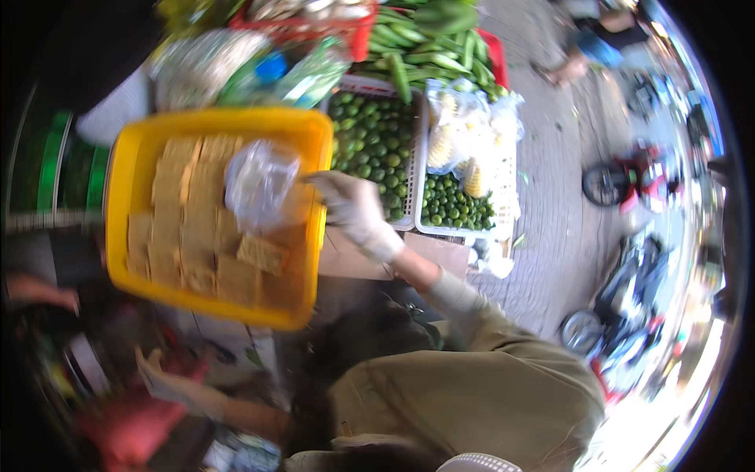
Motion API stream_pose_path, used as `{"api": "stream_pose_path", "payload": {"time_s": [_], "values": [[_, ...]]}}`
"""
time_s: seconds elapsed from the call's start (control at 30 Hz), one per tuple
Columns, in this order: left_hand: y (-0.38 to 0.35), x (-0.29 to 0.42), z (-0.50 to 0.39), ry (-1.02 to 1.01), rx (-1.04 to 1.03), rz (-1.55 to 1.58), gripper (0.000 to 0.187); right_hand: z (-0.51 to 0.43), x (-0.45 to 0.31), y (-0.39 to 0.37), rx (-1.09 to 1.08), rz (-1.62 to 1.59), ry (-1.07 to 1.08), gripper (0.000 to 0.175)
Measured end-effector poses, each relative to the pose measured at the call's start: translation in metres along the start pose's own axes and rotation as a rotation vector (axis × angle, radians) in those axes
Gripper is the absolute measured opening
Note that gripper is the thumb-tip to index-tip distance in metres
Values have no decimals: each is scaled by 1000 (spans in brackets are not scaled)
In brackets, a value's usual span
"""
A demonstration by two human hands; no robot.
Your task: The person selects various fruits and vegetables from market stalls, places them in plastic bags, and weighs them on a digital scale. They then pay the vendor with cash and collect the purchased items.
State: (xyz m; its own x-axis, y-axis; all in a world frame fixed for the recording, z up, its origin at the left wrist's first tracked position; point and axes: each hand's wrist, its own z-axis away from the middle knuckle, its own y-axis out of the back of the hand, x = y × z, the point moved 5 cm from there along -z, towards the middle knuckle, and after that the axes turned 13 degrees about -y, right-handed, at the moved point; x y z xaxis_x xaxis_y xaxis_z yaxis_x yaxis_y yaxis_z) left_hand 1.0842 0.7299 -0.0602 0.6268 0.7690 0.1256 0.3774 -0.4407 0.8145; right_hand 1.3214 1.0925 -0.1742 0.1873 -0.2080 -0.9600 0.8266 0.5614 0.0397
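Observation:
A yellow plastic tub [324, 236] holds rows of tan rectangular blocks [200, 189] that look like tofu. A crumpled clear plastic bag [259, 183] is over the blocks near the tub's right side. My right hand [354, 212], in a pale glove, reaches over the right rim with its fingertips at the bag's edge; blur hides whether they grip it. One block [262, 253] lies tilted below the bag. My left hand [171, 383], also gloved, is away from the tub at the lower left, fingers spread and holding nothing.
White crates hold green limes [377, 147] and smaller green citrus [454, 203], with bagged pale produce [448, 141] on top. Long green vegetables [424, 53] fill a red crate behind. Another person's arm [44, 292] shows at far left. Motorbikes [643, 177] stand at right.

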Motion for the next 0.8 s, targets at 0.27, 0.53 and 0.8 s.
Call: {"api": "stream_pose_path", "payload": {"time_s": [0.27, 0.53, 0.8], "values": [[52, -23, 98, 667, 560, 674, 37, 142, 134, 159, 254, 170, -452, 44], [68, -43, 111, 702, 627, 734, 39, 108, 71, 174, 255, 363, 138, 48], [27, -202, 145, 895, 621, 774, 32, 111, -42, -100, -156, 505, 474, 29]]}}
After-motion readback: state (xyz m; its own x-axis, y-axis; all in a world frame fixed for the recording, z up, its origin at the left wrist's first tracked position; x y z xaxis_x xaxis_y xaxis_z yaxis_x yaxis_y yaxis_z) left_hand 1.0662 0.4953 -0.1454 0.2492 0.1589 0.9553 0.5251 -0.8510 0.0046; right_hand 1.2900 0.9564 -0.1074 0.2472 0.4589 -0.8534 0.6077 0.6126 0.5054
